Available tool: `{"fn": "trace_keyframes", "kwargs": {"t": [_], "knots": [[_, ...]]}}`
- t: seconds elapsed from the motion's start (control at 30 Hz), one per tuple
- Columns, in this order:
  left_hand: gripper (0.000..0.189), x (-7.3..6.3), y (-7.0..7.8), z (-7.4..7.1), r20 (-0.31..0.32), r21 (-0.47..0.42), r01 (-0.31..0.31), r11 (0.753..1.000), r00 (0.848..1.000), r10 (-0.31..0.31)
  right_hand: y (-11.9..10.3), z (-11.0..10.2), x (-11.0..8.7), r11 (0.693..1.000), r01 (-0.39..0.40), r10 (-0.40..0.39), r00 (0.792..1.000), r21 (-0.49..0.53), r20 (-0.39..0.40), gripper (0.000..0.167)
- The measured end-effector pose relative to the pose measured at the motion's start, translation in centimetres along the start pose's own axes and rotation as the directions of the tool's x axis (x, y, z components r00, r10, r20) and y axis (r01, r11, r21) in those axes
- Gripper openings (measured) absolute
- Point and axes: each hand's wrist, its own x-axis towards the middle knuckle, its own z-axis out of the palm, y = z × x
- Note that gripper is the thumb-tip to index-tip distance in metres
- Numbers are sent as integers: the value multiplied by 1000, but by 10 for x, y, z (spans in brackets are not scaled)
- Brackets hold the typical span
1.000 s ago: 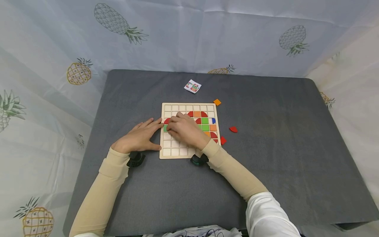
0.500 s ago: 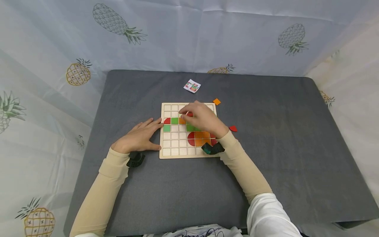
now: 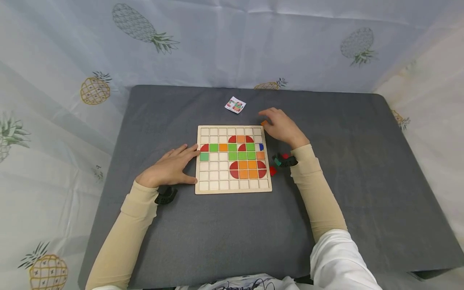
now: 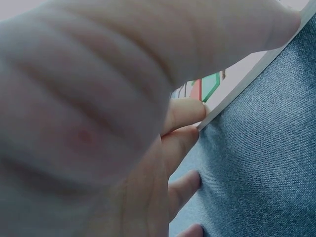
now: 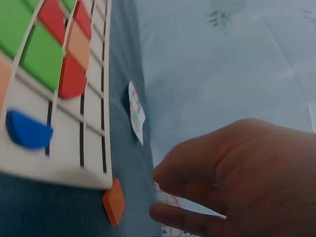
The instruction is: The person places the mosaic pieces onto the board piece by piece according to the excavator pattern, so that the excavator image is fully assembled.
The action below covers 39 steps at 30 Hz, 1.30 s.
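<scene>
A wooden grid board [image 3: 214, 186] lies flat on the table, with red, green, orange and blue pieces set in some of its squares. My left hand [image 3: 171, 167] rests at the board's left edge, fingers spread, fingertips and thumb touching the rim. Beyond the far right corner, my right hand [image 3: 284, 127] hovers with thumb and fingers apart and nothing between them. Just by its fingertips, on the table, lies an orange square tile [image 5: 114, 202], partly hidden by the hand in the head view. A blue piece [image 5: 28, 130] sits in a right-hand square.
A small printed card [image 3: 235, 104] with a coloured pattern lies behind the board. Two red pieces lie right of it: one [image 3: 273, 170] against its edge, the other [image 3: 285, 156] partly behind the right wrist's camera. A pineapple-printed curtain [image 3: 224, 44] hangs behind the grey table [image 3: 362, 169].
My right hand has moved from the board's left squares, over its middle, to the orange tile past the far right corner. An orange piece shows in the third row. The left hand stays put.
</scene>
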Motion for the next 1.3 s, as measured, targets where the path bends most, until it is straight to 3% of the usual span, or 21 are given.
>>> {"fn": "trace_keyframes", "kwargs": {"t": [0.17,0.27,0.43,0.6,0.9,1.13,1.3], "knots": [[93,1,0,0,-2,10,2,1000,1000,-2,10,-2,7,998,-23,30,991,-57,128,56],[93,0,0,0,-5,10,4,1000,1000,-3,14,1,10,997,-4,17,988,-81,155,56],[93,0,1,0,-6,6,3,1000,1000,-3,20,8,11,994,27,-17,995,-105,98,48],[93,0,0,-1,-9,9,0,1000,1000,0,24,12,11,994,11,-10,1000,-106,15,40],[94,1,-2,0,-7,9,-3,1000,1000,3,32,12,7,997,-42,44,999,69,-25,38],[95,0,-2,0,-9,7,-1,1000,1000,1,12,6,1,976,-90,106,992,200,-72,47],[93,0,-1,0,-12,5,-4,1000,1000,4,-13,3,-4,976,0,24,994,218,-109,42]]}}
